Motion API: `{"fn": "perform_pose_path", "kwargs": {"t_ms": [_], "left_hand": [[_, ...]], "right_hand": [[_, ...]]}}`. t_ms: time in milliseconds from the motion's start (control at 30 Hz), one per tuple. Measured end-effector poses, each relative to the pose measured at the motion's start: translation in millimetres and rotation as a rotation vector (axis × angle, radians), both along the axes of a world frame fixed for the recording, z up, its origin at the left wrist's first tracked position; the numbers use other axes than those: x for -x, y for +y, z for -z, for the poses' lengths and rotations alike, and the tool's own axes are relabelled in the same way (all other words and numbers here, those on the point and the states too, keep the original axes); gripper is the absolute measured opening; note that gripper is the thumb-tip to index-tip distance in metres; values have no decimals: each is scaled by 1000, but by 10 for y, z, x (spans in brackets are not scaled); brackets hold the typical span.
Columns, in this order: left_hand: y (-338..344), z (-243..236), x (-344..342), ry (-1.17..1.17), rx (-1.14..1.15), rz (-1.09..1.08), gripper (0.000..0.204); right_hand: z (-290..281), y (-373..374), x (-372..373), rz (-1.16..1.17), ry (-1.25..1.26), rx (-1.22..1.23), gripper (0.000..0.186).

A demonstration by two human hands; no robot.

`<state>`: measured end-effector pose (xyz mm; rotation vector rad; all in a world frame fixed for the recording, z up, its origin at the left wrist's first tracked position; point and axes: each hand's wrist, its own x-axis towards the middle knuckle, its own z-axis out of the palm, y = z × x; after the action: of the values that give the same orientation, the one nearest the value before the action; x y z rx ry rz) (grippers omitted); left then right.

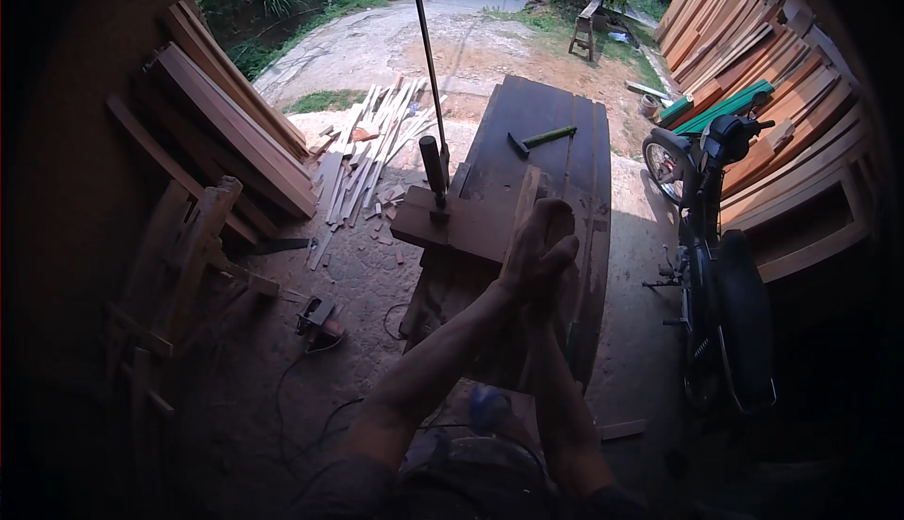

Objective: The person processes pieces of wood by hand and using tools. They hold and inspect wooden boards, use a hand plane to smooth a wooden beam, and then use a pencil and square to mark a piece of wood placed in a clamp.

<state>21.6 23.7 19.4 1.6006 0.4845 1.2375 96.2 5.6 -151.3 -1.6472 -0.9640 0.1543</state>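
My left hand [540, 249] is closed over the workbench, its fingers curled against the right side of an upright-looking wooden strip [524, 202]. What lies inside the fingers is hidden. My right hand [540, 307] comes up close below it, and the two wrists overlap; its fingers are mostly covered. Left of the hands, a thick wooden board [461, 225] juts past the bench edge. A clamp with a dark handle [433, 166] and a long metal bar [426, 44] stands on that board. Farther up the dark benchtop [541, 101] lies a hammer [541, 140] with a green handle.
A red-and-grey corded power tool [321, 324] sits on the floor at left, near a rough wooden trestle [193, 256]. Thin offcuts [372, 148] are heaped beyond. Boards [231, 134] lean at left, more planks [739, 44] at right. A motorcycle [720, 275] stands right of the bench.
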Motion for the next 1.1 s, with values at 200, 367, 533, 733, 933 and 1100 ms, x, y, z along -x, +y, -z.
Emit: {"fn": "perform_pose_path", "kwargs": {"t_ms": [200, 367, 533, 733, 933, 1100], "left_hand": [[76, 19, 19, 1, 17, -30, 48], [67, -16, 7, 7, 3, -12, 47], [88, -9, 15, 14, -1, -6, 44], [136, 5, -39, 7, 19, -7, 44], [208, -25, -74, -15, 26, -14, 47], [260, 9, -103, -42, 6, -16, 48]], "right_hand": [[42, 11, -32, -85, -104, 53, 41], [-38, -58, -24, -57, -119, 128, 42], [-11, -11, -63, -44, -152, 162, 43], [231, 97, -192, -55, -232, 207, 44], [325, 217, -154, 18, -277, 371, 45], [-308, 147, 91, 150, -135, 478, 44]]}}
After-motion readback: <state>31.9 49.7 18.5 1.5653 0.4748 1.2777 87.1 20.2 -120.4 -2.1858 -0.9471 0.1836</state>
